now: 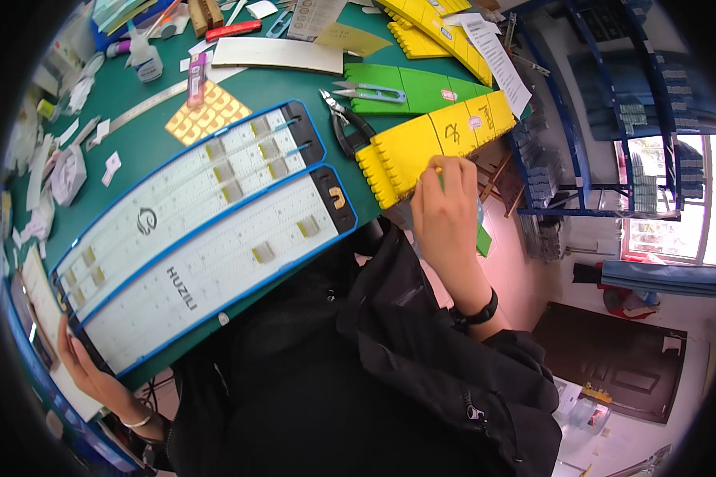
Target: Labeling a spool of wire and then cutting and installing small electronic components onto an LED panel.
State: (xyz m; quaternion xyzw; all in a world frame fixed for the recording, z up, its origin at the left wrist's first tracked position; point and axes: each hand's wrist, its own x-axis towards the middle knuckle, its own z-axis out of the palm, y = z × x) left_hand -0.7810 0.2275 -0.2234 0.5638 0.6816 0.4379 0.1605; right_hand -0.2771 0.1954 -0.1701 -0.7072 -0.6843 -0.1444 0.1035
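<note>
A long white double-panel case (215,230) with blue rims lies slantwise on the green table. Small clear-and-yellowish pieces are set across both panels, and dark end pieces close its right end. My left hand (91,374) rests against the case's lower left end, fingers stretched along the edge. At the near edge of a yellow notched foam board (410,151), my right hand (445,203) has its fingers bent and drawn together. A bit of green shows by the fingertips; what they pinch is hidden. Black-handled pliers (342,123) lie between the case and the yellow board.
Behind the yellow board lie a green board (422,87) with thread snips (374,93) on it and more yellow boards (445,36). A patterned yellow sheet (207,114), a glue bottle (145,60) and a white strip (278,56) lie farther back. Shelving (597,211) stands at right.
</note>
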